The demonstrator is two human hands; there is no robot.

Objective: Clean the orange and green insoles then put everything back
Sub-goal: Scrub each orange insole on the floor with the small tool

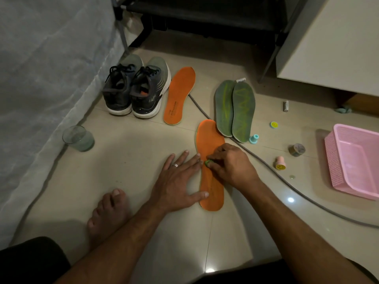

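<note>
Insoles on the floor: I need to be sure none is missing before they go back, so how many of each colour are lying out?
Orange insoles: 2, one under the hands, one beside the shoes
Green insoles: 2, side by side
Total: 4

There is one view only, from a wide-angle camera on the person's head, looking forward and steeply down at the pale glossy tiled floor [127, 152]. It sits close above the flat orange foam insole [209, 140] near the frame's middle. Beyond that insole the view reaches the black metal rack [205, 15]; at the bottom edge, nearer than the insole, both forearms enter.
</note>
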